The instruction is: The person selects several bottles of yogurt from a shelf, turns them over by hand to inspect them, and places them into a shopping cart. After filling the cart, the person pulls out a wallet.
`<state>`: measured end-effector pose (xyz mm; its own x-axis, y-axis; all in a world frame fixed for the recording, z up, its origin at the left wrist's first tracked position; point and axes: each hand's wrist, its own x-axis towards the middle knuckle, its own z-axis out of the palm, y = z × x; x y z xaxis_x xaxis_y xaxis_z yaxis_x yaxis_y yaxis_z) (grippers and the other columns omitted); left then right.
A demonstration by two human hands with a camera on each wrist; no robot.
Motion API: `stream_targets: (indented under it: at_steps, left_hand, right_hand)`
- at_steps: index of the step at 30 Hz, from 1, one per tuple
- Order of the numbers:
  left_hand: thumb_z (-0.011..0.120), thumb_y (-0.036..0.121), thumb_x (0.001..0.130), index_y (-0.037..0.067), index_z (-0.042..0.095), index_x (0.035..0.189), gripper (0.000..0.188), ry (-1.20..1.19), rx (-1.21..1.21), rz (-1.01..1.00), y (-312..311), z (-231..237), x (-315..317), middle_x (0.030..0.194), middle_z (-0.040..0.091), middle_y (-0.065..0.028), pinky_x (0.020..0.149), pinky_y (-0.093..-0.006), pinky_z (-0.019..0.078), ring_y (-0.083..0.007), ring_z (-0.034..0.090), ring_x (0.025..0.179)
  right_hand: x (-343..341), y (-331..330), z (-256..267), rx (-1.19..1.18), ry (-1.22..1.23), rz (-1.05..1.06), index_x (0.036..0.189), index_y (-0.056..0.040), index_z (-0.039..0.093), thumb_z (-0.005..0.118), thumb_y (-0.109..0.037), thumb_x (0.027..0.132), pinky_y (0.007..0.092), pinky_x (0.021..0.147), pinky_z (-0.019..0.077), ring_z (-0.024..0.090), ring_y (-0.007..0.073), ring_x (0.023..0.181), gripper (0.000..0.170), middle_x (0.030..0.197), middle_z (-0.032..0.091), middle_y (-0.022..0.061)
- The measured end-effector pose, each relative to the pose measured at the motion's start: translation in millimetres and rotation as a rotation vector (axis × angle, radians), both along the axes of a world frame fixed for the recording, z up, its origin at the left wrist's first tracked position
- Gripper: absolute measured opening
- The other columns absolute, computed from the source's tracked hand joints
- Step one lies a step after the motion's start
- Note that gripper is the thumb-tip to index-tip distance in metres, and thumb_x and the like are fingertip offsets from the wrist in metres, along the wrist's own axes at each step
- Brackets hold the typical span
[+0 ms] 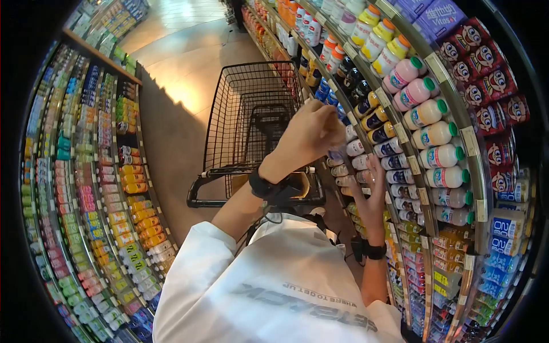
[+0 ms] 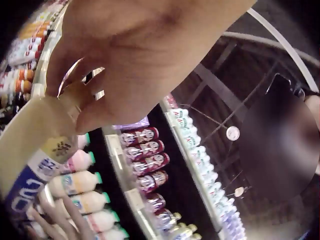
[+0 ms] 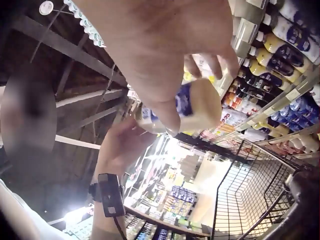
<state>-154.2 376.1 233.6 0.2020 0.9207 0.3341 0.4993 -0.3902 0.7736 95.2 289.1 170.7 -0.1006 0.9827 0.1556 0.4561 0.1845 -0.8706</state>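
My left hand point(image 1: 317, 130) is gripping one end of a bottle point(image 3: 201, 107) and my right hand point(image 1: 370, 191) is clasping its body, probably sharing the steadying between them. I'm facing drink shelves point(image 1: 470, 140); the cart point(image 1: 223, 114) is standing alongside, seemingly within easy reach.

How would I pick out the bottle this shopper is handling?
Find the black wire shopping cart, then look beside it, toward the shelves of drinks. Between the person's left hand and right hand is a pale bottle. Its blue label shows a large white "20", and unlike the green-capped bottles behind it, it's off the shelf.
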Motion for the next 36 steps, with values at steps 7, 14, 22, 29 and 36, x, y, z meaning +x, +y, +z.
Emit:
stream_targets:
  at_steps: [7,14,22,29,36]
  left_hand:
    - [0.073,-0.002,0.079,0.000,0.070,0.116,0.036,0.240,-0.099,0.224,38.8,-115.7,-26.9,0.108,0.062,-0.0164,0.096,-0.0456,0.0526,-0.0381,0.060,0.107]
    - [0.067,0.012,0.088,0.005,0.069,0.105,0.019,0.333,0.070,0.206,56.3,-309.2,-50.3,0.112,0.065,-0.0193,0.095,-0.0514,0.0520,-0.0425,0.060,0.108]
    - [0.065,0.001,0.079,-0.007,0.069,0.081,0.009,0.442,-0.314,0.008,70.1,-362.3,-47.2,0.083,0.068,-0.0278,0.077,-0.0491,0.0544,-0.0430,0.068,0.085]
    - [0.073,-0.002,0.071,-0.008,0.066,0.073,0.010,0.458,-0.393,-0.007,78.8,-416.0,-50.3,0.069,0.064,-0.0267,0.063,-0.0451,0.0538,-0.0380,0.068,0.066]
    - [0.091,0.008,0.065,-0.006,0.068,0.088,0.035,0.417,-0.704,0.017,91.4,-411.9,-56.4,0.086,0.074,-0.0197,0.070,-0.0440,0.0573,-0.0295,0.072,0.079]
  right_hand:
    - [52.9,-54.9,-45.3,-0.189,0.081,-0.252,0.156,-0.0053,0.042,0.063,-0.020,0.107,0.0428,0.109,0.0517,0.054,0.0280,0.137,0.055,0.156,0.045,0.0151]
    - [81.5,-100.1,-47.3,-0.204,0.079,-0.455,0.151,-0.0050,0.050,0.060,-0.015,0.108,0.0407,0.104,0.0550,0.061,0.0249,0.129,0.046,0.153,0.052,0.0126]
    - [91.6,-87.6,75.4,0.199,0.110,-0.382,0.134,-0.0035,0.064,0.061,-0.008,0.105,0.0359,0.092,0.0569,0.068,0.0248,0.115,0.029,0.139,0.061,0.0133]
    - [134.9,-84.6,187.9,0.561,-0.248,-0.655,0.123,-0.0005,0.067,0.065,-0.001,0.098,0.0387,0.090,0.0546,0.069,0.0273,0.104,0.025,0.120,0.069,0.0152]
    - [216.2,-66.6,244.0,0.890,-0.950,-1.046,0.135,-0.0018,0.061,0.067,-0.005,0.095,0.0498,0.110,0.0449,0.060,0.0401,0.126,0.041,0.134,0.065,0.0207]
